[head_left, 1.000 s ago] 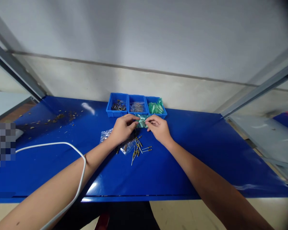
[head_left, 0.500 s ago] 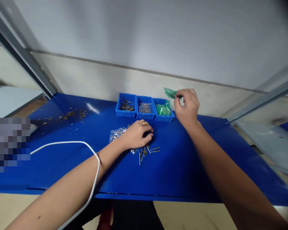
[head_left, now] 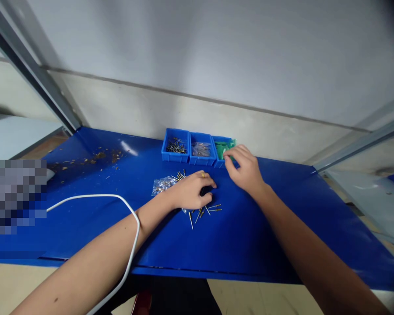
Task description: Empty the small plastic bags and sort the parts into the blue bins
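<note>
My left hand [head_left: 194, 190] rests over loose rivet-like pins [head_left: 202, 213] on the blue table, its fingers bent and apart with nothing seen between them. Beside its wrist lie clear plastic bags [head_left: 162, 184] with small parts inside. My right hand [head_left: 244, 168] is at the front right corner of the blue bin with green bags [head_left: 220, 148]; its thumb and forefinger are close together, and whether they pinch anything is too small to tell. Left of that bin stand a bin of clear bags [head_left: 202, 149] and a bin of loose pins [head_left: 176, 146].
A white cable [head_left: 95, 195] loops over the table and across my left forearm. Brown debris [head_left: 101, 155] is scattered at the back left of the blue table [head_left: 243, 245]. Metal posts [head_left: 36, 72] and a pale wall panel [head_left: 216, 48] stand behind.
My right hand has come down and left from above the bins to the green-bag bin; the green bag it held up is no longer seen in its fingers. My left hand has barely shifted.
</note>
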Tool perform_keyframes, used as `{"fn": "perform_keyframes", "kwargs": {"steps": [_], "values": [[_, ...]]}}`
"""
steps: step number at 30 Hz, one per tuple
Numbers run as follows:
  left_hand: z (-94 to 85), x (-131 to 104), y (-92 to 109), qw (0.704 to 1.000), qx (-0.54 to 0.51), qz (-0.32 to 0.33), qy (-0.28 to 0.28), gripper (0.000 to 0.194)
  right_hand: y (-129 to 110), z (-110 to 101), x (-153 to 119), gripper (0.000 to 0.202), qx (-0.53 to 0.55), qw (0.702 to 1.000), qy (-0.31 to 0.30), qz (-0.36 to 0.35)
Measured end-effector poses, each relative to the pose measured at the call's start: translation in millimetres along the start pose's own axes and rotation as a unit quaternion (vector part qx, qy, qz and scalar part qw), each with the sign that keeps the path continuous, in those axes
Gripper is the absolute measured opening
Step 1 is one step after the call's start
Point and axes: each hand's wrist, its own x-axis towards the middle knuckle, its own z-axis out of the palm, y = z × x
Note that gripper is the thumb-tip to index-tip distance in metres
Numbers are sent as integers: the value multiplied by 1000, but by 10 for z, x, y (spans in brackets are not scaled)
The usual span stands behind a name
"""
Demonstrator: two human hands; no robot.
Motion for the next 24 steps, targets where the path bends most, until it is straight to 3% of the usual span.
{"fn": "perform_keyframes", "kwargs": {"steps": [1,3,5,7,14,18,21,24], "values": [[-5,2,-1,1000,-15,-5,4,37,-114,-19,-110,18,31,999,-19,22],[-35,5,8,998,-52,-16,11,39,-271,-50,-303,17,103,985,-114,77],[-92,7,37,996,-82,-26,13,38,-330,-84,-430,14,137,961,-199,133],[-168,8,81,996,-86,-34,10,38,-316,-123,-483,11,144,945,-246,158],[-435,18,268,996,-23,-63,-52,47,-205,-121,-506,34,137,959,-238,76],[-557,-31,451,973,63,-162,-151,70,-231,-9,-578,43,139,953,-262,57],[-458,-187,603,944,135,-233,-188,90,-272,110,-614,50,142,955,-258,33],[-140,-454,670,958,206,-170,-102,108,-300,241,-612,44,151,961,-233,10]]}}
